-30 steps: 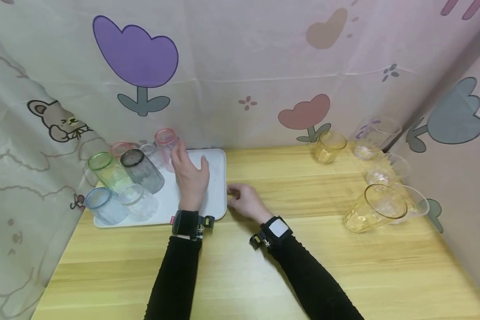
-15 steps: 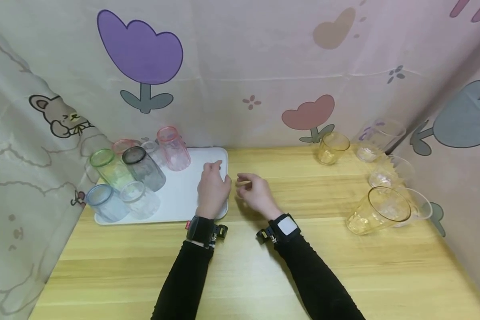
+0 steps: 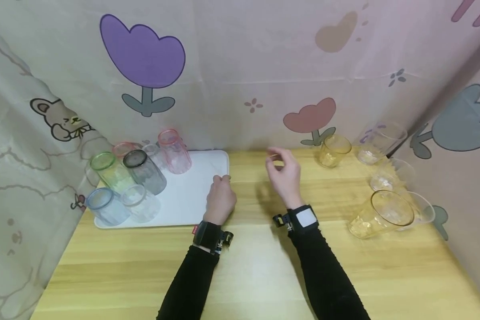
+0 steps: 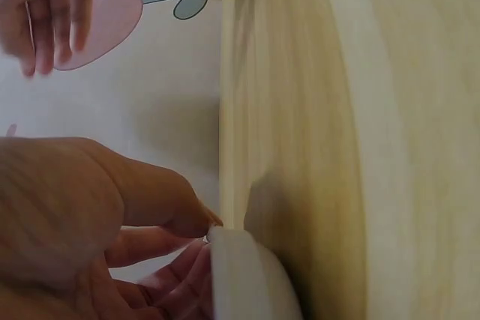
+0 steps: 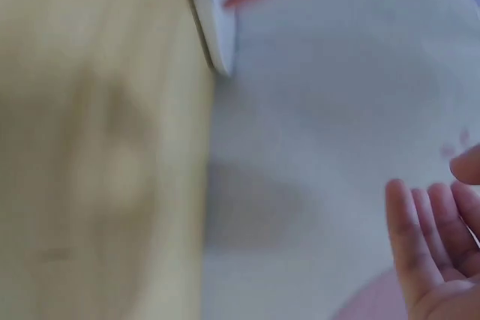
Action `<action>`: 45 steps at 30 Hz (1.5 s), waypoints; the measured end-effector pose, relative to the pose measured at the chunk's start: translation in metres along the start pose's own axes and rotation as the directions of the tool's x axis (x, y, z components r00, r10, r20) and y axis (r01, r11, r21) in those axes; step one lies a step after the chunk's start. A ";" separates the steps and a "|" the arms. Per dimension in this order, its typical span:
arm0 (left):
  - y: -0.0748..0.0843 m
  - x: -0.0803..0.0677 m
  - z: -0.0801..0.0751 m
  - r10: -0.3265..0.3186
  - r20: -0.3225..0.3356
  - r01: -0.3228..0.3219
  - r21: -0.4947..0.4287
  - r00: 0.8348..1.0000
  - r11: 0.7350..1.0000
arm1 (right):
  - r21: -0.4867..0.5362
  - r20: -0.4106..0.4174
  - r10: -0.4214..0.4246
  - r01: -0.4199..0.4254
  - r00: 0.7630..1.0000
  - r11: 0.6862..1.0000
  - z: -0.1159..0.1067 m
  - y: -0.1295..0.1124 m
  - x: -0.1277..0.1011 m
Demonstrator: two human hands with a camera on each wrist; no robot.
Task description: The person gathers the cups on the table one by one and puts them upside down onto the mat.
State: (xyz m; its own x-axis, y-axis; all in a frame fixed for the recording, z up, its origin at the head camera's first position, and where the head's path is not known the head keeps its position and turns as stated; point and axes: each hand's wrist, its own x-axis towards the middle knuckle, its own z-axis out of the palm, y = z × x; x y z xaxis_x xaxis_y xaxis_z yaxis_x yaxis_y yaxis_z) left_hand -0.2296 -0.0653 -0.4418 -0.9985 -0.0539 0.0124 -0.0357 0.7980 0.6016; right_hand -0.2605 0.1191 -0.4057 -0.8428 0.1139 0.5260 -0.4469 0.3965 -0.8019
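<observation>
In the head view, my left hand [image 3: 221,201] hovers over the right end of a white tray [image 3: 192,200], fingers loosely curled and holding nothing. The left wrist view puts its thumb [image 4: 169,196] close to the tray's edge; contact is unclear. My right hand [image 3: 286,175] is in the air above the table, fingers relaxed, with nothing in it. On the tray's left part, several upside-down-looking or upright glasses crowd together, including a pink glass [image 3: 175,153], a dark grey glass [image 3: 146,173], a green glass [image 3: 113,171] and a blue glass [image 3: 107,206].
At the right of the table stand a small amber glass [image 3: 333,153], a larger amber glass [image 3: 378,218] and several clear glasses, such as a tall clear glass [image 3: 382,140]. A patterned curtain [image 3: 224,53] hangs behind the wooden table [image 3: 256,271].
My left hand has left the pink glass and moved right to the tray's right end. My right hand has risen from beside the tray and moved right and farther back.
</observation>
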 end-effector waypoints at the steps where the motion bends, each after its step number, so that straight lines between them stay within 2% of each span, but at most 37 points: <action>1: 0.000 -0.001 0.000 -0.007 0.007 0.007 -0.003 1.000 1.000 | -0.007 -0.044 -0.006 0.005 0.999 1.000 -0.004 0.003 0.004; 5: -0.001 -0.001 0.000 -0.027 0.045 0.027 -0.012 0.999 1.000 | -0.035 -0.209 0.012 -0.020 0.978 0.999 -0.022 0.015 0.020; 9: -0.003 0.000 -0.001 -0.032 0.062 0.033 -0.007 0.998 0.999 | -0.048 -0.321 0.046 -0.065 0.946 0.997 -0.038 0.029 0.031; 16: -0.003 0.002 -0.003 -0.031 0.067 0.032 -0.005 0.997 0.999 | -0.161 -0.432 0.105 -0.191 0.896 0.968 -0.061 0.057 0.043; 22: -0.004 0.001 -0.003 -0.033 0.069 0.033 -0.002 0.997 0.999 | -0.130 -0.475 0.254 -0.352 0.843 0.927 -0.078 0.079 0.043; 27: -0.004 0.002 -0.006 -0.031 0.077 0.031 -0.005 0.997 1.000 | -0.076 -0.467 0.356 -0.437 0.810 0.896 -0.087 0.092 0.042; 34: -0.004 0.003 -0.007 -0.028 0.075 0.029 -0.004 0.997 1.000 | 0.088 -0.347 0.553 -0.560 0.758 0.824 -0.094 0.107 0.044; 45: -0.004 0.005 -0.004 -0.038 0.081 0.039 -0.003 0.996 0.999 | 0.169 -0.210 0.666 -0.645 0.715 0.745 -0.105 0.123 0.046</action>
State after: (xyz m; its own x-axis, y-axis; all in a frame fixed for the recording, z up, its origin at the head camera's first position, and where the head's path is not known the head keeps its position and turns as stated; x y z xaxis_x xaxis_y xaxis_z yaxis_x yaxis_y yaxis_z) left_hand -0.2338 -0.0711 -0.4412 -0.9965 -0.0356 -0.0754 -0.0740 0.7936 0.6039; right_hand -0.3228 0.2685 -0.4504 -0.8377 0.5372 -0.0987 0.1599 0.0684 -0.9848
